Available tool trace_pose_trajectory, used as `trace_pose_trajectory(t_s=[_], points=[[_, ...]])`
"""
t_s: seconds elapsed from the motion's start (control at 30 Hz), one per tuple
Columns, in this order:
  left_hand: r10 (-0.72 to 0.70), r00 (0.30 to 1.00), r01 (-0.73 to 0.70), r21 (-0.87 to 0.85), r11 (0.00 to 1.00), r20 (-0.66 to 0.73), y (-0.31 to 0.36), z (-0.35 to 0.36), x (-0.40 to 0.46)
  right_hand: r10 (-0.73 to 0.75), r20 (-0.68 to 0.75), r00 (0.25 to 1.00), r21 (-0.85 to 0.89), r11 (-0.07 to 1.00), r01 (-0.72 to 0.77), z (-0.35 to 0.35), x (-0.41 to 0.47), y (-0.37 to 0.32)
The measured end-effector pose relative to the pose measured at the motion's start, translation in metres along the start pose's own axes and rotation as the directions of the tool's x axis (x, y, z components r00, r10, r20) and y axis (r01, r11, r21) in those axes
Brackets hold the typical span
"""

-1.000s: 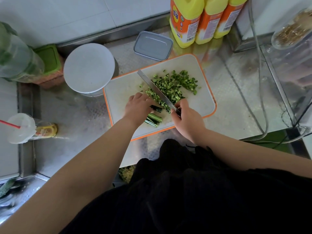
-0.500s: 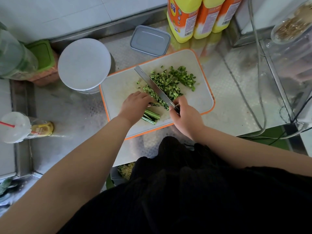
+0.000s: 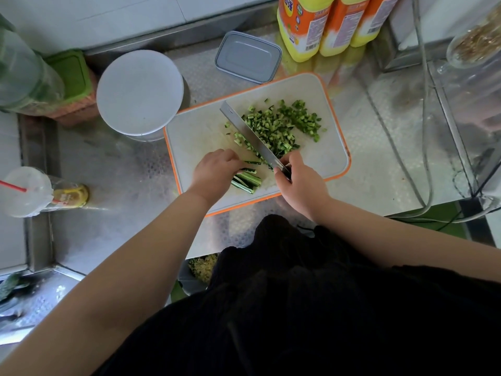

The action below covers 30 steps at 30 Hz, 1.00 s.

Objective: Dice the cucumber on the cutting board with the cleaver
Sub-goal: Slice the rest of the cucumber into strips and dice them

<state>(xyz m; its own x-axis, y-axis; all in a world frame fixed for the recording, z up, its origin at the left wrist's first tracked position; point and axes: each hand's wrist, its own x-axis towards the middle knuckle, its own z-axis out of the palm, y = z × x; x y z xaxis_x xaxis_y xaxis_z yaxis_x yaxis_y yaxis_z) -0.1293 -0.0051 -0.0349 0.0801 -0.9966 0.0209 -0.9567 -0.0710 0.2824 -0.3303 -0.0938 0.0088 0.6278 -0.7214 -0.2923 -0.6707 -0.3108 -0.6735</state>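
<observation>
A white cutting board (image 3: pixel 325 161) with an orange rim lies on the steel counter. A pile of diced cucumber (image 3: pixel 282 126) covers its far middle. Short cucumber strips (image 3: pixel 248 180) lie bundled near the front edge, pressed down by my left hand (image 3: pixel 217 169), fingers curled over their far ends. My right hand (image 3: pixel 295 183) grips the handle of the cleaver (image 3: pixel 249 134). Its blade runs diagonally up-left across the board, between the strips and the diced pile.
A round white lid (image 3: pixel 139 92) touches the board's left corner. A grey rectangular container (image 3: pixel 248 57) and three yellow-orange bottles (image 3: pixel 325 23) stand behind the board. A plastic cup with a red straw (image 3: pixel 25 191) lies at left. Cables (image 3: pixel 425 131) hang down at right.
My left hand has slid back along the strips toward me. The bundle of uncut strips is shorter and the diced pile a little larger. The camera view has shifted slightly.
</observation>
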Motion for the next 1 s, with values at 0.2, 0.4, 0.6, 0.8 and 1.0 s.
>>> trace_pose_trajectory(t_s=[0.2,0.4,0.6,0.8,1.0], points=[[0.001,0.999,0.002,0.079,0.997,-0.045,0.000,0.010,-0.009,-0.005,0.023,1.000,-0.015,1.000,0.006,0.001,-0.001,-0.001],[-0.019,0.939,0.009,0.033,0.999,0.343,0.000,0.002,0.000,-0.020,-0.017,1.000,-0.022,1.000,0.020,0.001,-0.001,0.001],[0.131,0.917,-0.185,0.109,0.977,0.378,-0.013,0.001,0.010,-0.026,-0.093,0.995,-0.028,0.999,0.023,-0.001,-0.002,0.002],[0.170,0.949,-0.208,0.125,0.970,0.265,-0.013,0.007,0.000,-0.025,-0.103,0.994,-0.015,1.000,0.023,-0.001,0.000,0.001],[-0.024,0.964,-0.013,0.141,0.990,0.263,0.002,0.011,-0.001,-0.040,-0.073,0.997,-0.015,0.999,0.039,0.002,0.000,0.000]])
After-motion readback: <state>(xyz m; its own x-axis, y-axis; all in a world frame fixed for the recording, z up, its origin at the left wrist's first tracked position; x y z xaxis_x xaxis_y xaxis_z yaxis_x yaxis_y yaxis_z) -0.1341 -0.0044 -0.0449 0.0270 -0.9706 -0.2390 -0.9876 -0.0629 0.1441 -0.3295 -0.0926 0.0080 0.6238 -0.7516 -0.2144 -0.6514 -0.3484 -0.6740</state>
